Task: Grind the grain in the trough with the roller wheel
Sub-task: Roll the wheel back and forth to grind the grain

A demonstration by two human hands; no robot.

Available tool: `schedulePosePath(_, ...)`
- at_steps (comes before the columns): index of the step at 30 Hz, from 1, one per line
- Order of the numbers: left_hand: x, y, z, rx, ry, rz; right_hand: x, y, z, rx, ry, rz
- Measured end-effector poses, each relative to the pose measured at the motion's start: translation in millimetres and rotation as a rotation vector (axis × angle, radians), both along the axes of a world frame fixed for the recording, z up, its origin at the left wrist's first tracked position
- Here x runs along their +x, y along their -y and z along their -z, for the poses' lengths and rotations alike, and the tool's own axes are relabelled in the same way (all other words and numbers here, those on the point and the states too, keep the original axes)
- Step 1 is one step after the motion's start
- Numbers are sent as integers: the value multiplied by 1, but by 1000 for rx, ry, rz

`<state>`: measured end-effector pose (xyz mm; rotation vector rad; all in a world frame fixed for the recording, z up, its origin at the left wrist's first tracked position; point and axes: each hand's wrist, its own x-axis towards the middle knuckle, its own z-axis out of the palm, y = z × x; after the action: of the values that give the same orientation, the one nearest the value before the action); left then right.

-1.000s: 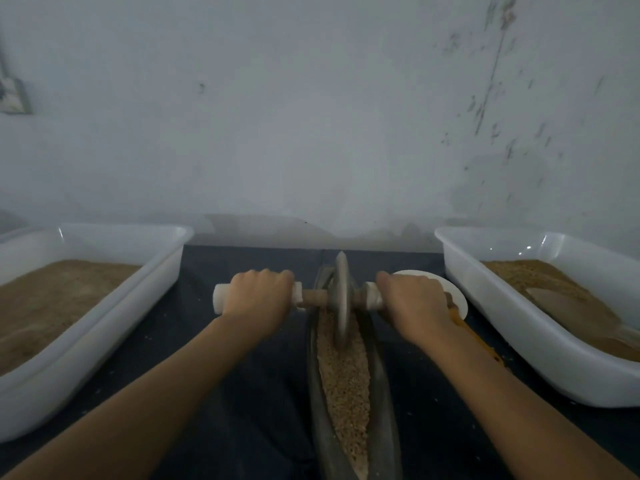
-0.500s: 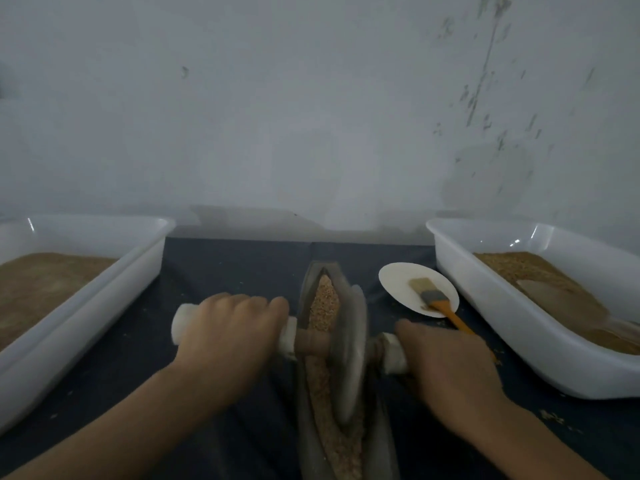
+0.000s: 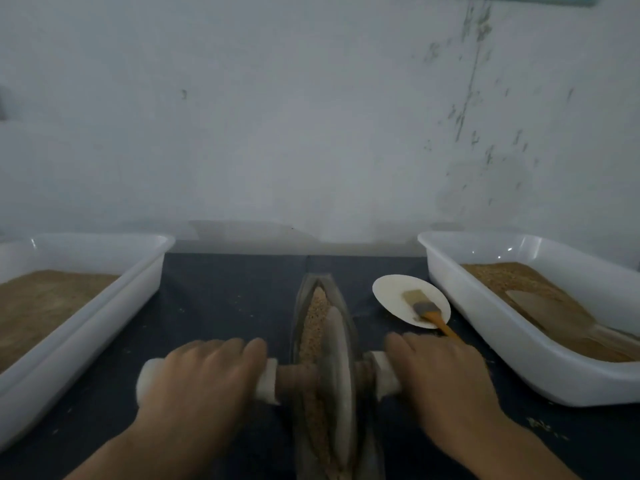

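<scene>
A narrow dark boat-shaped trough [image 3: 300,306] lies lengthwise on the dark table in front of me, filled with tan grain [image 3: 316,306]. The grey roller wheel [image 3: 339,375] stands upright in the trough's near half, on a wooden axle with white handle ends. My left hand [image 3: 201,379] grips the left handle [image 3: 266,381], fingers curled over it. Over the right handle [image 3: 382,374] lies my right hand [image 3: 446,379], gripping it. The trough's near end runs out of view at the bottom edge.
A white tub [image 3: 104,306] of brown ground meal stands at the left. At the right, another white tub [image 3: 485,327] holds grain and a scoop [image 3: 554,313]. A white dish [image 3: 391,292] with an orange-handled brush [image 3: 429,313] sits between trough and right tub. A grey wall rises behind.
Both hands have pulled the roller wheel toward me along the trough, from its far end to its near half. Grain at the far end is now uncovered.
</scene>
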<state>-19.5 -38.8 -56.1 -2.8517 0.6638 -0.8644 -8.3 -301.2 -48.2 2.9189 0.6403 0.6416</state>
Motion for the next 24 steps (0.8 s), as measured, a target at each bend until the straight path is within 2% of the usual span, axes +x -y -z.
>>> schedulePosePath(2, -14, 4, -5, -37, 62, 54, -11, 7, 2, -14, -110, 75)
schedulePosePath(4, -11, 4, -4, 11, 31, 51, -11, 8, 8, -23, -150, 100)
schedulePosePath(5, -4, 4, -3, 16, -25, 40, -7, 7, 7, -67, -103, 82)
schedulePosePath(7, 16, 4, -2, 56, -106, -61, 8, 6, 9, -7, -43, 44)
schedulePosePath(11, 79, 2, 6, -18, -108, -249, 65, -5, 2, -39, 50, 91)
schedulePosePath(15, 108, 5, 1, -80, -152, -303, 99, -16, -2, -30, 89, 135)
schedulePosePath(19, 78, 4, 5, -31, -205, -314, 67, -12, 0, -28, 69, 104)
schedulePosePath(24, 0, -1, -7, -55, -398, -213, -4, -2, -7, -49, 77, -18)
